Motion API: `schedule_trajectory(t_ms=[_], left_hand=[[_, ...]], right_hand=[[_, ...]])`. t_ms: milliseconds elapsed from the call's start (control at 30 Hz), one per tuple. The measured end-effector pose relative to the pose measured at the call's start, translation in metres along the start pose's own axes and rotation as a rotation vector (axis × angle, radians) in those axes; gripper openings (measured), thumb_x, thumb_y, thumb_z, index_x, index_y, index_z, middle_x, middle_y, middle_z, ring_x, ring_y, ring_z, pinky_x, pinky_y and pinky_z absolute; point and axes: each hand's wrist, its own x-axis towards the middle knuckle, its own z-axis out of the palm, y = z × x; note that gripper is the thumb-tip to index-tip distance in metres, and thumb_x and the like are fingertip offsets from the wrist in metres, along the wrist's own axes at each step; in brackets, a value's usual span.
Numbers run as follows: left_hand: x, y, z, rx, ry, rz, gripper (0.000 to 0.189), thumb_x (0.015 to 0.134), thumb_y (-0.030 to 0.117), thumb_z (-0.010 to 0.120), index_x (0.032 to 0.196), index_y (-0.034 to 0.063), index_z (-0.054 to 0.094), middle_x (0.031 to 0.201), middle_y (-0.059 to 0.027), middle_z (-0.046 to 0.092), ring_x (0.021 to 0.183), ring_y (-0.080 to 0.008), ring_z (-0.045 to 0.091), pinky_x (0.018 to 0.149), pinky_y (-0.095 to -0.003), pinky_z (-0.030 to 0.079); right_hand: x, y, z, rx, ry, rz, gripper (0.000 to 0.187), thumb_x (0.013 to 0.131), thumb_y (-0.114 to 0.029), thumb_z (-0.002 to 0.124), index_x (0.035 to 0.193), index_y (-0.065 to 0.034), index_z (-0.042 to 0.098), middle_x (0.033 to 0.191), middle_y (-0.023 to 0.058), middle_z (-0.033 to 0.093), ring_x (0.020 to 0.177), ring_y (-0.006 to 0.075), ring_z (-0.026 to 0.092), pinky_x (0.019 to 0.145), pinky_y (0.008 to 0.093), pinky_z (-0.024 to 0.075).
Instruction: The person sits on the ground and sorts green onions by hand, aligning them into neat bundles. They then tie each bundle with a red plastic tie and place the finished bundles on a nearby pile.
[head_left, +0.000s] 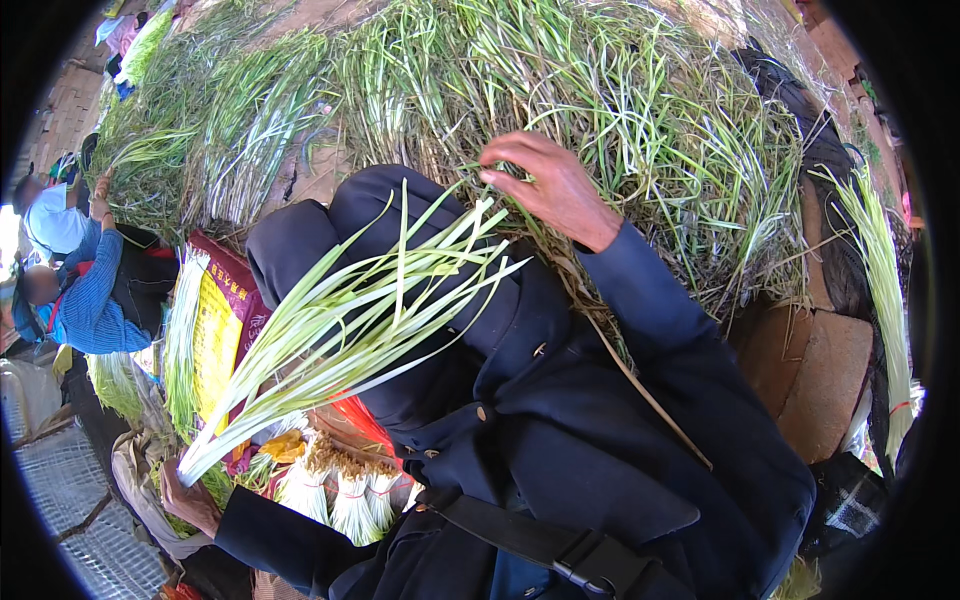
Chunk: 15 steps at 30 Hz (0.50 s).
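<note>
My left hand (189, 501), at the lower left, is closed around the white stem end of a bunch of long green-and-white leafy stalks (330, 322), which look like garlic or Chinese chives. Their leaves fan up and right across my dark-clothed knees. My right hand (544, 187) is raised above the right knee, at the near edge of a wide heap of similar stalks (600, 105). Its fingers curl, with a gap between thumb and forefinger. Thin green leaves lie close to the fingertips; no firm hold on them shows.
Tied bundles of white stalks (352, 499) stand at my left side, near a maroon and yellow printed sack (217, 330). Two people sit at the far left, one in a blue knitted sweater (101, 300). Another tied bundle (885, 300) lies at the far right, beyond brown bricks (829, 375).
</note>
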Motion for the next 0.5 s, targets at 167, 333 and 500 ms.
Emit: schedule_trajectory(t_ms=[167, 333, 500], left_hand=[[-0.010, -0.026, 0.002, -0.503, -0.320, -0.321, 0.031, 0.080, 0.013, 0.078, 0.106, -0.0015, 0.069, 0.088, -0.0106, 0.070, 0.081, -0.0146, 0.064, 0.070, -0.0327, 0.048], [-0.022, -0.050, -0.004, -0.980, -0.393, -0.406, 0.063, 0.075, 0.042, 0.084, 0.119, -0.0001, 0.067, 0.102, -0.0045, 0.072, 0.094, -0.0134, 0.063, 0.084, -0.0294, 0.048], [-0.028, -0.073, -0.007, -1.052, -0.472, -0.479, 0.084, 0.070, 0.069, 0.076, 0.118, 0.0010, 0.067, 0.097, -0.0003, 0.069, 0.084, -0.0081, 0.059, 0.070, -0.0221, 0.042]], right_hand=[[0.014, -0.001, 0.021, 0.234, -0.170, 0.030, 0.024, 0.093, -0.024, 0.066, 0.105, -0.0031, 0.067, 0.100, 0.0094, 0.068, 0.092, 0.0242, 0.066, 0.080, 0.0361, 0.0525], [0.006, 0.007, 0.028, 0.456, -0.245, 0.190, 0.025, 0.095, -0.024, 0.066, 0.102, -0.0007, 0.068, 0.080, 0.0054, 0.066, 0.073, 0.0151, 0.062, 0.067, 0.0324, 0.0488], [-0.002, 0.018, 0.017, 0.543, -0.257, 0.451, 0.025, 0.096, -0.022, 0.066, 0.102, 0.0014, 0.068, 0.082, 0.0024, 0.065, 0.077, 0.0084, 0.058, 0.072, 0.0249, 0.0492]])
